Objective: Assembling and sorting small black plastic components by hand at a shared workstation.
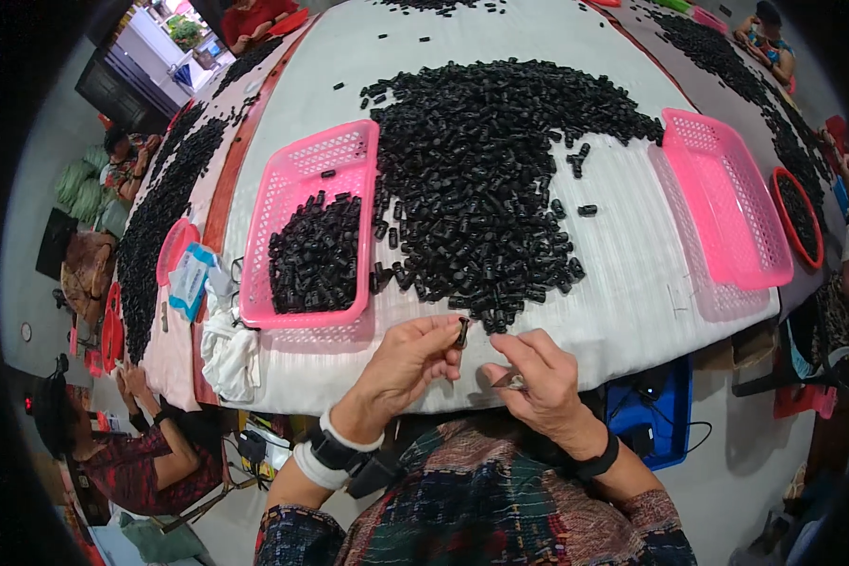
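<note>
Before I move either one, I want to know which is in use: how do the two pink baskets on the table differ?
The left basket holds a heap of small black pieces; in the right basket none show. The left basket lies to the left of the big black pile, the right basket to its right. Both are pink with perforated walls.

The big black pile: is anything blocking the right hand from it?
Nothing visible is. The right hand is close to the near end of the black pile; the left hand, holding one small dark piece, is off to the left.
</note>
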`<act>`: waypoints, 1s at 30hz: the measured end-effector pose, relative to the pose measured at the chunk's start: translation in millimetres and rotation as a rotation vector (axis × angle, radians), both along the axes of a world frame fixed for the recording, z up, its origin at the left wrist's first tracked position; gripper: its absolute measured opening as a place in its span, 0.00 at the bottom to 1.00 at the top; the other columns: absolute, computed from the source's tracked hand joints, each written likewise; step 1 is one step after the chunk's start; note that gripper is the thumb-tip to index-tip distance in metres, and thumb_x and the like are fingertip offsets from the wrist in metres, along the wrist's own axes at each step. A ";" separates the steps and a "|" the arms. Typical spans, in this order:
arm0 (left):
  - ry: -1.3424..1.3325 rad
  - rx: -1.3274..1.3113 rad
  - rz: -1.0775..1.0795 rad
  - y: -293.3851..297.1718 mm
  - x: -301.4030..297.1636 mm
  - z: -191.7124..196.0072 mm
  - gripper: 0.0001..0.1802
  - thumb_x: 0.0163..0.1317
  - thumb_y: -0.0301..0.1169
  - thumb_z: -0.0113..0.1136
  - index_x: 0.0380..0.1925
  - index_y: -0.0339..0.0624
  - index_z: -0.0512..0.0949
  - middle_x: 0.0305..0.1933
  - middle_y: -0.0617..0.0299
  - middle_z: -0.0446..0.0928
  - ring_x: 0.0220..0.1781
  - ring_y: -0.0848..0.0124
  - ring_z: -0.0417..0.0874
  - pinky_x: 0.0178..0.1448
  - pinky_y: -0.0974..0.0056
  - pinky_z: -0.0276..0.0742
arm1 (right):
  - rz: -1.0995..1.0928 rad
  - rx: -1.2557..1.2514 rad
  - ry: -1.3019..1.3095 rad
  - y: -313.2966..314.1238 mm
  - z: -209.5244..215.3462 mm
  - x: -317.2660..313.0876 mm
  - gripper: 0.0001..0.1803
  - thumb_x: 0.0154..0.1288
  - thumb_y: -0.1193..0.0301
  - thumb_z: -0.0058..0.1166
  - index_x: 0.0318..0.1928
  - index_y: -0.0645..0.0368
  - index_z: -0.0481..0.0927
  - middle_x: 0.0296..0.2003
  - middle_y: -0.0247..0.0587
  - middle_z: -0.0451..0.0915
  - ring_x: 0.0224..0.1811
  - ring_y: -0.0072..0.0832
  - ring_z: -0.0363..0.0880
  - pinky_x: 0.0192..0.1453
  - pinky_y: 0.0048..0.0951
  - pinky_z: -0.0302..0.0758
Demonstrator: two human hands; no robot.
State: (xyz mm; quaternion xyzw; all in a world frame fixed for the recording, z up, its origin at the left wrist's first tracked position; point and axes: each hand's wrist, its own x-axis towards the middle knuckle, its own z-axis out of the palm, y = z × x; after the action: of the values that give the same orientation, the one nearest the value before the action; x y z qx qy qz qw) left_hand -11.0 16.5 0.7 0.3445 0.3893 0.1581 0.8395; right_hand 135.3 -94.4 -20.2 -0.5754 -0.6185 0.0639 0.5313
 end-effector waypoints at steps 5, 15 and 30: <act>-0.180 -0.135 -0.078 -14.9 8.0 6.6 0.14 0.65 0.34 0.48 0.40 0.32 0.73 0.32 0.56 0.78 0.30 0.74 0.77 0.34 0.72 0.75 | -0.055 0.130 -0.022 10.3 4.0 -2.7 0.23 0.41 0.76 0.64 0.42 0.64 0.76 0.27 0.43 0.73 0.25 0.36 0.74 0.25 0.30 0.71; -0.226 -0.128 -0.046 -24.3 10.8 6.8 0.13 0.65 0.33 0.49 0.38 0.33 0.75 0.31 0.57 0.78 0.31 0.73 0.78 0.34 0.72 0.73 | -0.104 0.250 -0.204 7.2 6.8 -0.5 0.19 0.42 0.79 0.63 0.40 0.65 0.78 0.24 0.37 0.74 0.19 0.28 0.69 0.19 0.25 0.63; 0.082 0.257 -0.043 -18.7 8.2 10.4 0.11 0.62 0.30 0.53 0.38 0.32 0.74 0.32 0.59 0.78 0.31 0.74 0.80 0.35 0.72 0.75 | -0.032 -0.094 -0.052 10.0 11.4 -3.1 0.28 0.32 0.80 0.65 0.42 0.64 0.75 0.30 0.40 0.70 0.24 0.31 0.73 0.26 0.28 0.71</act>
State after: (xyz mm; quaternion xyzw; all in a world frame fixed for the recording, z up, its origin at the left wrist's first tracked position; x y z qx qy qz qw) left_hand -2.9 -2.2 11.1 0.4635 0.3924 0.1745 0.7751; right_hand 132.1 -84.4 -8.8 -0.6108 -0.6193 0.0694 0.4884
